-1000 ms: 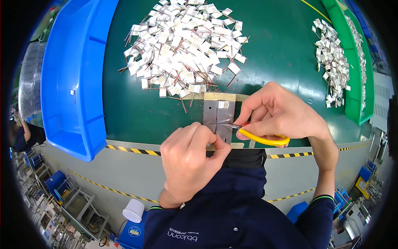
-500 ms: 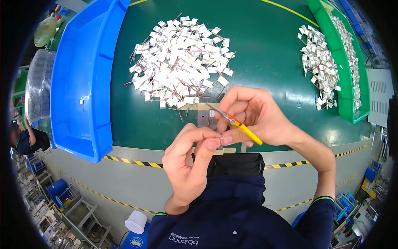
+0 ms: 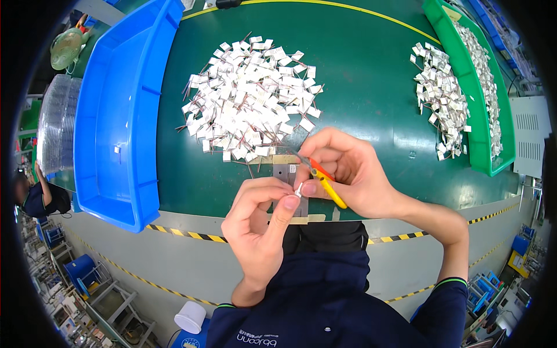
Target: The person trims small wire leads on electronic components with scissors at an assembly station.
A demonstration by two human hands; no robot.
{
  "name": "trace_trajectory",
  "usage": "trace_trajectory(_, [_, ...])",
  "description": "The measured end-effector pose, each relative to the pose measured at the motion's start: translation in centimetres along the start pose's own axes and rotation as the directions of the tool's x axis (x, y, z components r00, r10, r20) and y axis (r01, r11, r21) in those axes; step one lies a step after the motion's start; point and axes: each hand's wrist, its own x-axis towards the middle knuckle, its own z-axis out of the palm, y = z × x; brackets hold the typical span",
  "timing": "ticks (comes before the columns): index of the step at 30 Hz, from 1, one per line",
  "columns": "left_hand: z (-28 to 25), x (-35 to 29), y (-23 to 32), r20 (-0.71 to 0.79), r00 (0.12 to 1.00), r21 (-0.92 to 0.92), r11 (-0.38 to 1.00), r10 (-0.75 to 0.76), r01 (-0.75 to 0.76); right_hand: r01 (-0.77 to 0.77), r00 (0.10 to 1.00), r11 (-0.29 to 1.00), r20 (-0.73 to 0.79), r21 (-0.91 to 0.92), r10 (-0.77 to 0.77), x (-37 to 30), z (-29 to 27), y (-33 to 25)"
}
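Note:
Between the thumb and fingers of my left hand (image 3: 258, 217) is a small white connector (image 3: 299, 190) with thin wires, partly covered by the fingertips. My right hand (image 3: 365, 177) holds a small pointed pair of pliers (image 3: 332, 193) with red and yellow handles, its tips aimed up and left. The right thumb and index finger meet the connector, close beside the left fingertips. Both hands are over the table's near edge, above a grey metal plate (image 3: 279, 174) fixed with tape. Beyond lies a heap of white connectors with dark wires (image 3: 249, 98).
At left stands a blue bin (image 3: 113, 185) with a single white piece inside. On the right, a second heap of connectors (image 3: 444, 95) lies beside a green bin (image 3: 493, 165) holding more. A person (image 3: 49, 194) sits at the far left.
Both hands have shifted slightly left, and the pliers have tilted more upright. The white connector now shows between the fingertips, where thin wires showed before. My view has moved a little.

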Motion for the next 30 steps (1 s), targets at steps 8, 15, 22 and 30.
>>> trace_trajectory(8, [-1.0, 0.7, 0.3, 0.074, 0.974, -0.162, 0.961, -0.215, 0.224, -0.009, 1.000, 0.980, -0.031, -0.199, 0.003, 0.0, 0.4, 0.3])
trace_trajectory(15, [-0.7, 1.5, 0.0, -0.100, 0.994, -0.265, 0.964, -0.052, 0.023, 0.018, 0.999, 0.996, -0.045, -0.087, -0.022, 0.2, -0.2, 0.2])
trace_trajectory(22, [2.0, 0.5, -0.7, -0.138, 0.990, -0.164, 0.986, 0.019, -0.042, 0.107, 0.986, 0.993, -0.121, -0.048, -0.112, 0.3, -0.4, 0.3])
trace_trajectory(30, [2.2, 0.9, -1.3, -0.169, 0.985, -0.275, 0.961, -0.031, -0.017, 0.071, 0.988, 0.994, -0.134, -0.081, -0.082, -0.1, -0.3, 0.1])
